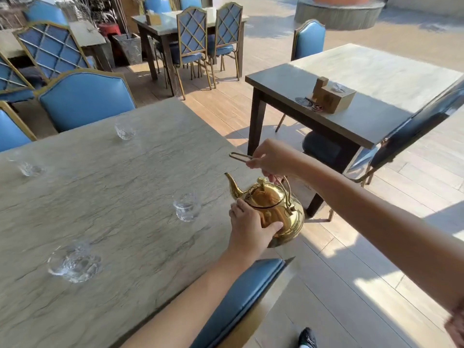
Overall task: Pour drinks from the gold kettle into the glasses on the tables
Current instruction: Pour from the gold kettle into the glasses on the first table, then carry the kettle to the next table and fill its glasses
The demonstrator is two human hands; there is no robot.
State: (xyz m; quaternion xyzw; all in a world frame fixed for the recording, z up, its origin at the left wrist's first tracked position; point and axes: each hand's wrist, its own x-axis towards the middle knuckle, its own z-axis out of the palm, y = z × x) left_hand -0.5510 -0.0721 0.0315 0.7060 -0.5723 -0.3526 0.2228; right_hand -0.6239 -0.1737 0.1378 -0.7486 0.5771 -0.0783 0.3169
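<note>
— Where is the gold kettle [273, 209]?
— At the right edge of the surface [113, 202], lifted, spout pointing left, just beside a glass [187, 206].
— And each grip?
— The right hand [272, 158] is closed round the handle; the left hand [251, 228] is cupped against the kettle's body.

Blue padded chairs [85, 100] with gold frames stand along the left edge of the frame, and another chair's blue back [241, 302] juts in at the bottom centre. At the upper centre two lattice-backed chairs [192, 43] are pushed against a dark-legged table. At right of centre a wooden box [332, 96] sits by small round coasters [302, 101]. A grey planter [128, 47] stands at the upper left. A round stone base [339, 12] fills the top right. A black shoe [307, 338] shows at the bottom edge on the plank floor [334, 285].
</note>
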